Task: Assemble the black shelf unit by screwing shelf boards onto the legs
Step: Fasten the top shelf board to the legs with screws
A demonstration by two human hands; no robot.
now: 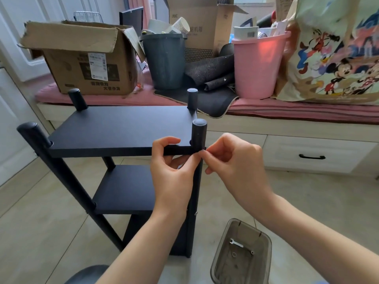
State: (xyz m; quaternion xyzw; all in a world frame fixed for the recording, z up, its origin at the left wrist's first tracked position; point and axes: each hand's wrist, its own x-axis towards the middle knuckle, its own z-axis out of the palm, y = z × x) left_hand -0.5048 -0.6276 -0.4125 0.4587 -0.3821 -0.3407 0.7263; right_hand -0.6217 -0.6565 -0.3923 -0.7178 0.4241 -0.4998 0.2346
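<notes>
pale floor tiles (41,212) carry the black shelf unit (123,160), which stands upright in front of a window bench with a pink cushion (287,108). its top shelf board (123,128) sits between four round legs, and a lower shelf board (125,189) shows beneath. the left hand (174,167) grips the front edge of the top board near its right corner, thumb on top and fingers curled under. the right hand (231,158) is curled, fingertips pinched together right at the near right leg (199,134) where it meets the board edge; whatever small part it pinches is too small to tell. just right of the unit on the floor sits a clear plastic container (242,253) holding a small wrench (236,243) and a few small fittings. on the bench behind stand an open cardboard box (86,58), a dark grey bin (165,60) stuffed with paper cups, a pink bin (259,66) and a cartoon-print bag (338,54)
</notes>
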